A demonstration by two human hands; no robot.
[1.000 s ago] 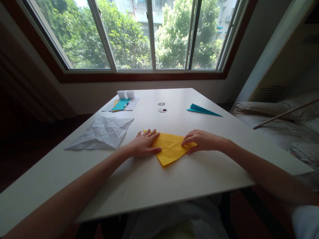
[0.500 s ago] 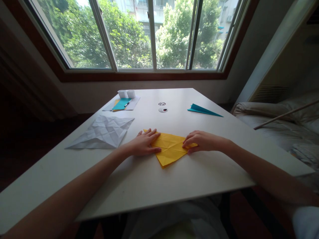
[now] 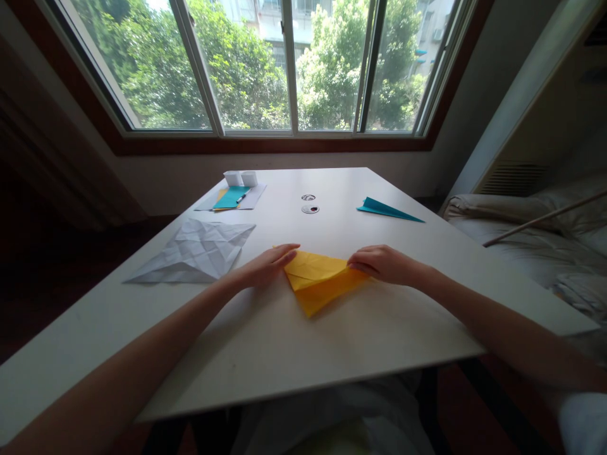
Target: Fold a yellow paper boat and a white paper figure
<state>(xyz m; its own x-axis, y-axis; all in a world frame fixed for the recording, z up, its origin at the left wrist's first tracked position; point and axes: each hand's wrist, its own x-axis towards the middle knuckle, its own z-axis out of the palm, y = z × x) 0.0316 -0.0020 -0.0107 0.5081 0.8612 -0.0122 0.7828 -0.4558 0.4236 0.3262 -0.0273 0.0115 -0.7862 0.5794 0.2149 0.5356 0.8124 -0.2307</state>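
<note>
A folded sheet of yellow paper [image 3: 327,287] is at the middle of the white table, between my hands. Its upper layer is partly raised, and a lower layer shows beneath, with a corner pointing toward me. My left hand [image 3: 272,262] grips the left edge between thumb and fingers. At the right end, my right hand [image 3: 382,264] pinches the paper's edge with its fingers together; its fingertips partly cover that corner.
A creased white sheet [image 3: 194,249] lies to the left. Beyond it are teal paper [image 3: 231,197], a pen [image 3: 243,196] and small white boxes [image 3: 241,179]. Two round patterned pieces [image 3: 310,209] lie mid-table. A teal paper plane [image 3: 386,210] rests at the far right.
My left hand has gone from lying flat on the yellow paper to gripping its left edge. The top layer has lifted away from me, uncovering the layer below.
</note>
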